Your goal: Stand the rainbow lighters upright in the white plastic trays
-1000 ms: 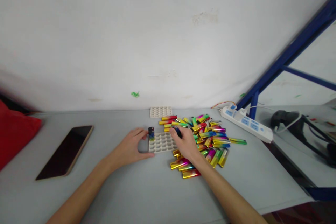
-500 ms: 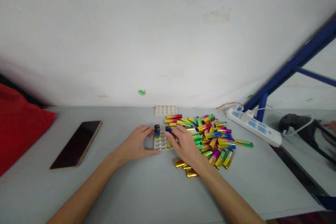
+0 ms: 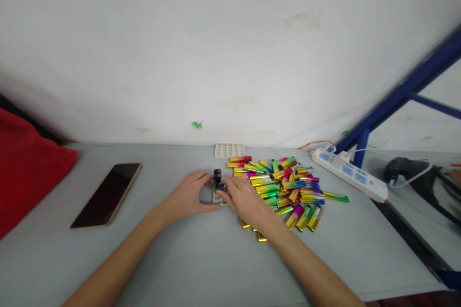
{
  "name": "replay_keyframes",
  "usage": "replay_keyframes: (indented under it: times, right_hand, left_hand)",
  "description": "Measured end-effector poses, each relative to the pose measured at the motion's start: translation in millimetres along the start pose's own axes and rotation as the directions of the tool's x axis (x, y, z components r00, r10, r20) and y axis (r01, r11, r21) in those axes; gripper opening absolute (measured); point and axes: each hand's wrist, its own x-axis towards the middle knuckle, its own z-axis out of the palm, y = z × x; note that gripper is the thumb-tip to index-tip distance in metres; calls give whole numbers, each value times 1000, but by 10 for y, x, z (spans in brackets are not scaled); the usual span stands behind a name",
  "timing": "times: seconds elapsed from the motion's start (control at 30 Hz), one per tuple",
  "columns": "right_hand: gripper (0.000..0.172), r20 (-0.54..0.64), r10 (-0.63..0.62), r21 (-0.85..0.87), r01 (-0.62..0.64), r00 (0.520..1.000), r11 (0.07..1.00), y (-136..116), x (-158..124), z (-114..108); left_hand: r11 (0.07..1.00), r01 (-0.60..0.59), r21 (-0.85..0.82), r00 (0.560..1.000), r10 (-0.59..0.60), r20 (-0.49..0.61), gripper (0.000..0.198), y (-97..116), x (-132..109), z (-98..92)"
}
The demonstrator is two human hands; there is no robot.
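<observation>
My left hand (image 3: 189, 195) curves round the left side of a small white tray with round holes (image 3: 217, 198), its thumb at the near edge and its fingers at the far end. A lighter with a dark top (image 3: 217, 176) stands upright in the tray beside those fingertips. Over the tray, my right hand (image 3: 247, 204) is closed on another dark-topped lighter (image 3: 223, 186), whose body is mostly hidden by the fingers. Just right of this hand spreads a loose pile of shiny, multicoloured lighters (image 3: 284, 184).
A second white holed tray (image 3: 229, 150) lies against the wall. To the left are a dark phone-like slab (image 3: 106, 195) and red cloth (image 3: 32, 168). At right lie a white power strip (image 3: 349, 175), a black object with a cable (image 3: 403, 172) and a blue metal frame (image 3: 382, 105). Part of another person's hand shows at the far right edge.
My right hand has moved slightly left, bringing its lighter closer to the standing one. My left hand stays at the tray. The view has shifted a little.
</observation>
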Motion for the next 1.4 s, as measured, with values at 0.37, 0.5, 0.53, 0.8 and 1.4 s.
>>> replay_keyframes:
  times: [0.37,0.5,0.53,0.8,1.4]
  right_hand:
    - [39,-79,57,-77,-63,995,995,33,5,-107]
    - [23,-219,140,-2,-144,966,990,575,-163,-419]
    - [19,-241,150,-3,-156,959,988,750,-233,-509]
    - [21,-57,216,77,-211,975,974,1598,-673,-886]
    - [46,-173,577,840,-187,798,509,970,-263,-522]
  left_hand:
    - [1000,13,21,1000,-12,-22,59,-74,-13,37]
    - [999,24,31,1000,-23,-2,60,-66,-7,13]
    - [999,29,35,1000,-29,5,59,-61,-5,4]
    - [999,31,41,1000,-30,-4,61,-58,1,-8]
    - [999,34,36,999,-34,5,56,-6,12,-33]
